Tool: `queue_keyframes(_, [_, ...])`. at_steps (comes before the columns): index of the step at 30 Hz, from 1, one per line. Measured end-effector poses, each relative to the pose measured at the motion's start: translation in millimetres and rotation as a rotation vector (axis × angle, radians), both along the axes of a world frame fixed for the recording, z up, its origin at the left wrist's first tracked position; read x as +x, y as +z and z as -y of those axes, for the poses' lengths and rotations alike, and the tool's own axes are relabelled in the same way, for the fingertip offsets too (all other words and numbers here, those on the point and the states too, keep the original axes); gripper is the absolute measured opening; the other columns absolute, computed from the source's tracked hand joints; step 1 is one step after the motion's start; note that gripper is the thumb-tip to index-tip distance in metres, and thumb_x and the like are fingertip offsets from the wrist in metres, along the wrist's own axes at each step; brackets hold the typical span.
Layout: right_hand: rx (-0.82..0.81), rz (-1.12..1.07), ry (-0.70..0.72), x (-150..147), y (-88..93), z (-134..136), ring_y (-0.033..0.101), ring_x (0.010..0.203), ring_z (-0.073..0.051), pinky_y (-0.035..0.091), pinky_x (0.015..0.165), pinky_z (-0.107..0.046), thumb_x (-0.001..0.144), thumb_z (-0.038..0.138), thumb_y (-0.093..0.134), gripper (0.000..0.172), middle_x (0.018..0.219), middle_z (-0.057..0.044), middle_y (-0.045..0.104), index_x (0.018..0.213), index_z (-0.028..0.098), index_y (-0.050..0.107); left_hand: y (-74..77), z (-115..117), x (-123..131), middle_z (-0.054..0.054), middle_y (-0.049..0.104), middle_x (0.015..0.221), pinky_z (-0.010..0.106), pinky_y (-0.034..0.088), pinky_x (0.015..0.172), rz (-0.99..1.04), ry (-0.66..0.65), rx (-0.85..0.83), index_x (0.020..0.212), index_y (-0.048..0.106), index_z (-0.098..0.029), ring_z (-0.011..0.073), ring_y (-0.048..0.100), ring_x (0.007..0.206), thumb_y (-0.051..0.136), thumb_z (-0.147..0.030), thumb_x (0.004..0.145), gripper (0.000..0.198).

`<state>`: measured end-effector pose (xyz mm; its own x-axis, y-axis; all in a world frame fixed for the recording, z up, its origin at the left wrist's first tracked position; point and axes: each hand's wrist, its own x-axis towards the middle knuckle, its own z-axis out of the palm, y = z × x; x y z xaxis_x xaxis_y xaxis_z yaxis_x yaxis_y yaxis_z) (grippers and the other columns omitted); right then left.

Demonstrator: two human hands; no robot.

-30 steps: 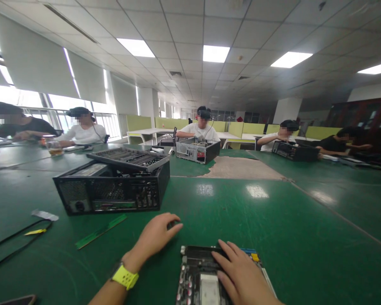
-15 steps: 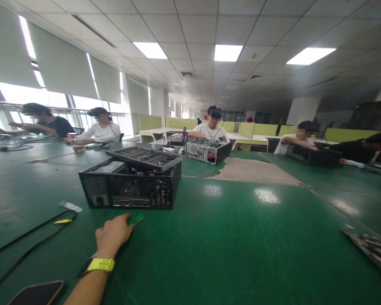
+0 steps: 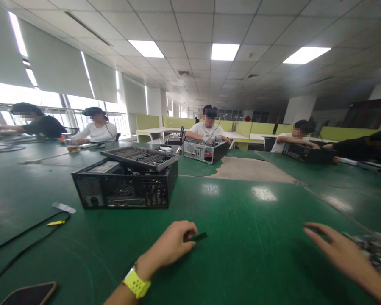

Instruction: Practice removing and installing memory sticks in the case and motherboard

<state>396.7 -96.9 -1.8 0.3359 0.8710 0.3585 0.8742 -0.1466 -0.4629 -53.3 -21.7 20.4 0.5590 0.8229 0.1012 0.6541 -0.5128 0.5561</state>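
My left hand (image 3: pixel 171 245), with a yellow watch strap at the wrist, is closed around a thin green memory stick (image 3: pixel 198 237) and holds it just above the green table mat (image 3: pixel 241 220). Only the stick's dark end shows past my fingers. My right hand (image 3: pixel 339 250) is open with fingers stretched out, reaching toward a motherboard (image 3: pixel 376 250) that lies at the table's right edge, blurred. An open black computer case (image 3: pixel 123 186) with a drive tray resting on top stands beyond my left hand.
Black cables (image 3: pixel 21 241) with a yellow tag run along the left. A phone (image 3: pixel 28 293) lies at the bottom left corner. Several other people sit around the far side at their own computer cases (image 3: pixel 204 151). A worn patch (image 3: pixel 250 169) shows in the mat.
My left hand picked the green stick off the mat near the case and carried it right toward the middle. My right hand has come back into view, reaching to the motherboard at the right.
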Motion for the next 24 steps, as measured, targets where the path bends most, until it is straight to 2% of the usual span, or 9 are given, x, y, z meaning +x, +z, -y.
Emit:
queue_keyframes(3, [-0.292, -0.29, 0.522, -114.9, 17.4, 9.7, 0.062, 0.09, -0.022, 0.047, 0.08, -0.03, 0.085, 0.056, 0.042, 0.047, 0.101, -0.005, 0.069, 0.113, 0.024, 0.061, -2.8, 31.9, 48.3, -0.003, 0.057, 0.076, 0.021, 0.035, 0.064, 0.025, -0.197, -0.021, 0.083, 0.062, -0.022, 0.0118, 0.05, 0.069, 0.058, -0.018, 0.07, 0.014])
queue_keyframes(5, [-0.366, -0.246, 0.678, -170.8, 18.0, 14.4, 0.061, 0.08, -0.02, 0.045, 0.071, -0.027, 0.082, 0.049, 0.052, 0.036, 0.088, -0.002, 0.07, 0.105, 0.025, 0.065, -8.1, 44.6, 62.9, -0.003, 0.057, 0.076, 0.021, 0.035, 0.064, 0.045, -0.246, -0.02, 0.083, 0.061, -0.023, 0.0116, 0.049, 0.069, 0.06, -0.018, 0.071, 0.013])
queue_keyframes(7, [-0.365, -0.179, 0.718, -199.6, 11.6, 14.5, 0.059, 0.072, -0.018, 0.041, 0.065, -0.025, 0.08, 0.043, 0.058, 0.024, 0.076, 0.0, 0.068, 0.087, 0.023, 0.07, -14.3, 48.4, 64.5, -0.003, 0.057, 0.076, 0.021, 0.034, 0.063, 0.044, -0.229, -0.015, 0.084, 0.057, -0.023, 0.012, 0.049, 0.069, 0.061, -0.02, 0.071, 0.013])
queue_keyframes(10, [-0.318, -0.253, 0.703, -203.1, -1.3, 8.4, 0.055, 0.065, -0.015, 0.037, 0.059, -0.024, 0.084, 0.039, 0.055, 0.028, 0.065, 0.001, 0.063, 0.073, 0.018, 0.068, -21.6, 42.4, 53.2, -0.002, 0.06, 0.084, 0.023, 0.035, 0.065, -0.04, -0.14, -0.014, 0.087, 0.054, -0.023, 0.0151, 0.051, 0.074, 0.065, -0.024, 0.068, 0.022])
queue_keyframes(14, [-0.222, -0.425, 0.736, -188.2, -9.3, 2.5, 0.056, 0.077, -0.017, 0.04, 0.071, -0.026, 0.085, 0.04, 0.054, 0.028, 0.083, -0.002, 0.064, 0.091, 0.018, 0.071, -23.4, 31.0, 38.9, -0.001, 0.062, 0.083, 0.027, 0.034, 0.065, -0.195, -0.065, 0.022, 0.082, 0.053, -0.023, 0.0179, 0.053, 0.077, 0.057, -0.017, 0.068, 0.016])
queue_keyframes(17, [-0.204, -0.553, 0.741, -186.1, -13.0, 1.1, 0.053, 0.076, -0.016, 0.041, 0.069, -0.027, 0.08, 0.044, 0.059, 0.033, 0.088, -0.004, 0.061, 0.099, 0.019, 0.07, -19.2, 27.2, 37.2, 0.0, 0.06, 0.078, 0.026, 0.033, 0.063, -0.193, -0.032, 0.052, 0.08, 0.053, -0.022, 0.0171, 0.052, 0.075, 0.05, -0.009, 0.065, 0.02])
queue_keyframes(19, [-0.181, -0.632, 0.718, -187.0, -17.6, -0.8, 0.05, 0.07, -0.014, 0.039, 0.064, -0.026, 0.078, 0.044, 0.061, 0.034, 0.088, -0.003, 0.059, 0.1, 0.018, 0.068, -15.5, 26.0, 37.5, 0.0, 0.059, 0.079, 0.026, 0.033, 0.062, -0.161, -0.013, 0.05, 0.079, 0.053, -0.021, 0.0173, 0.051, 0.076, 0.056, -0.016, 0.065, 0.015])
queue_keyframes(22, [-0.157, -0.756, 0.66, -186.6, -24.6, -4.0, 0.046, 0.062, -0.012, 0.038, 0.058, -0.024, 0.078, 0.036, 0.059, 0.04, 0.086, -0.001, 0.056, 0.114, 0.018, 0.06, -11.1, 24.6, 36.5, -0.002, 0.057, 0.077, 0.024, 0.031, 0.058, -0.151, 0.014, -0.031, 0.078, 0.054, -0.021, 0.0159, 0.049, 0.072, 0.066, -0.031, 0.062, 0.022])
queue_keyframes(24, [-0.138, -0.774, 0.632, -185.9, -25.3, -4.2, 0.049, 0.065, -0.013, 0.04, 0.061, -0.025, 0.077, 0.03, 0.057, 0.036, 0.084, -0.001, 0.055, 0.111, 0.018, 0.059, -10.2, 24.0, 35.1, -0.003, 0.055, 0.073, 0.024, 0.03, 0.056, -0.165, 0.002, -0.056, 0.076, 0.054, -0.021, 0.014, 0.048, 0.068, 0.064, -0.029, 0.065, 0.017])
